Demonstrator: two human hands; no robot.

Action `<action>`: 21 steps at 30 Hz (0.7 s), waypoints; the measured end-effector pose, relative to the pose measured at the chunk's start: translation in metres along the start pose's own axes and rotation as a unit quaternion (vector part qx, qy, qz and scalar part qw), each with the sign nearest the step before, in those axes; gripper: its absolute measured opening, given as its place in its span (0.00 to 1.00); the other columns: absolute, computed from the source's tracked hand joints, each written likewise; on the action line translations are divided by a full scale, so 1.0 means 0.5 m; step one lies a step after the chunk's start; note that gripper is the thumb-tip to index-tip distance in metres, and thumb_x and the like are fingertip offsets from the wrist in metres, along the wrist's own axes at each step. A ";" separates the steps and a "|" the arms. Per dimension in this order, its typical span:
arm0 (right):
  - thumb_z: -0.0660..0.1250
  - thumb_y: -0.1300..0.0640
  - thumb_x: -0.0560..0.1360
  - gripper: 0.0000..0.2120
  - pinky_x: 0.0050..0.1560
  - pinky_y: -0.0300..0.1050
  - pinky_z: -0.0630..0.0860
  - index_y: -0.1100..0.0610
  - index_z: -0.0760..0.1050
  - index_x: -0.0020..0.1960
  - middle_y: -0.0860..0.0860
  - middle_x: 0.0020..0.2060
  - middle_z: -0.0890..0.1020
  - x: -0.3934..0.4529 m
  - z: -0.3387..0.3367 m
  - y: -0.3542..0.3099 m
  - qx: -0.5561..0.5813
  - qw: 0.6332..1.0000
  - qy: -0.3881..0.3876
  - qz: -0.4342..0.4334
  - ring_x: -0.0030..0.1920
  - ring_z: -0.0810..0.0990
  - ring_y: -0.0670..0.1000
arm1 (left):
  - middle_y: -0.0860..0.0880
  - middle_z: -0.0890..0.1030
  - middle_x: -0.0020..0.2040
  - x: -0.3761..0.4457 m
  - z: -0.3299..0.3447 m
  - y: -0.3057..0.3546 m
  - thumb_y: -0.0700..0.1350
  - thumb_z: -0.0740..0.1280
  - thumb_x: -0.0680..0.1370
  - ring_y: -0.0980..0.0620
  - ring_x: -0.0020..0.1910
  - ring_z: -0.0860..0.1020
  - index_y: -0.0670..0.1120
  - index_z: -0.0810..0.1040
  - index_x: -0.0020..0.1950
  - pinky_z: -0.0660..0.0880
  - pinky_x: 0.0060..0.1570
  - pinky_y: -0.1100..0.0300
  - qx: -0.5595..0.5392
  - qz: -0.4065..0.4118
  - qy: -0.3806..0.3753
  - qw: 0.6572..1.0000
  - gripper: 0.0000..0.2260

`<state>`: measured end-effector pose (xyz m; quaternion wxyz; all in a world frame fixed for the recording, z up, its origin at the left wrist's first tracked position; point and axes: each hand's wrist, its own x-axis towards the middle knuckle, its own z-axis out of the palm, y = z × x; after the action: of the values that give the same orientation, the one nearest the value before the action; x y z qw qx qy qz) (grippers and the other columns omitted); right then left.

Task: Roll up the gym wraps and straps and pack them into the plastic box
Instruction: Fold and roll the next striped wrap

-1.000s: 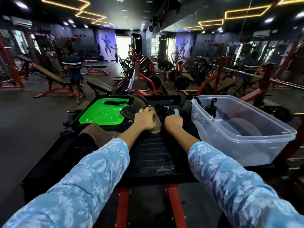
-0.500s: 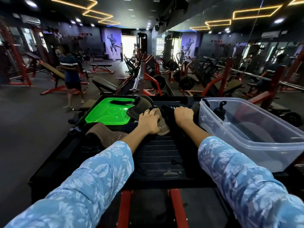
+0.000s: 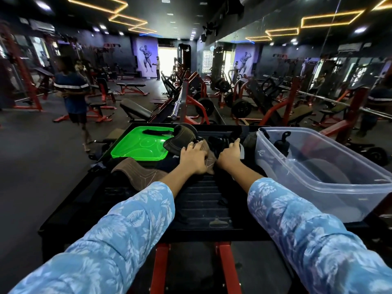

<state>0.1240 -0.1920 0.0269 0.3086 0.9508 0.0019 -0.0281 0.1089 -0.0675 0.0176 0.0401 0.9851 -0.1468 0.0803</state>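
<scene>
Two patterned sleeves reach over the black counter (image 3: 203, 200). Left hand (image 3: 194, 159) lies flat, pressing a brown strap (image 3: 209, 154); right hand (image 3: 229, 154) rests open-fingered on black wraps (image 3: 218, 142). Plastic box (image 3: 331, 183) stands right of centre, green lid (image 3: 140, 145) left; gym machines fill the room beyond.

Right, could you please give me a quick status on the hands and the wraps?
Left hand pressing brown strap; right hand reaching into black wraps. Plastic box open at right, black item inside. Nothing blocking.

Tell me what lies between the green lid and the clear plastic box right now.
Head view: both hands, left hand and right hand, working a heap of brown wraps and black straps, between green lid and plastic box.
</scene>
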 end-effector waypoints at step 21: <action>0.57 0.58 0.75 0.11 0.67 0.55 0.55 0.59 0.76 0.53 0.56 0.52 0.81 -0.078 -0.056 0.028 0.248 0.939 0.237 0.006 0.61 0.70 0.59 | 0.48 0.53 0.77 -0.027 0.026 0.029 0.55 0.54 0.79 0.45 0.76 0.40 0.52 0.57 0.76 0.34 0.67 0.34 0.045 0.027 -0.104 0.993 0.25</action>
<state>0.0869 -0.1862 0.0600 0.0542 0.9762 0.0622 0.2004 0.0939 -0.0791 0.0032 -0.0220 0.9846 -0.1726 -0.0154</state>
